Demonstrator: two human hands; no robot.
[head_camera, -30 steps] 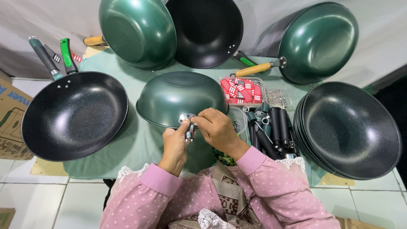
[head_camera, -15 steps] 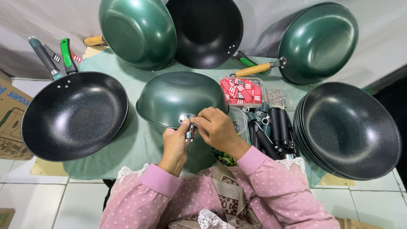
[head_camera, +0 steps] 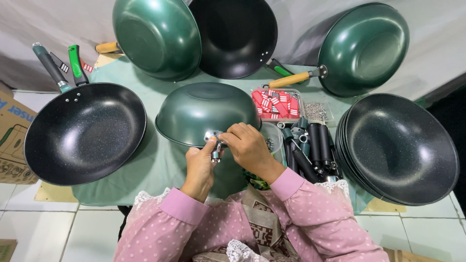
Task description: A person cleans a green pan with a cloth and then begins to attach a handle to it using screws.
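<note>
The fingers (head_camera: 232, 140) of the right hand (head_camera: 250, 148) pinched a small metal bracket (head_camera: 213, 137) at the rim of an upturned green pan (head_camera: 206, 111), which lay bowl-down near the counter's (head_camera: 160, 165) front edge, so its handle mount faced the person. The left hand (head_camera: 200, 167) was closed around a short metal fitting (head_camera: 215, 154) just below, seemingly steadying it against the bracket. Black handles (head_camera: 315, 145) and a tray of red tags (head_camera: 276, 103) lay to the right, and a stack of black pans (head_camera: 400, 145) sat at the right edge.

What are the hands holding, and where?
Both hands, left and right, pinch a small metal bracket at the rim of the upside-down green wok.
</note>
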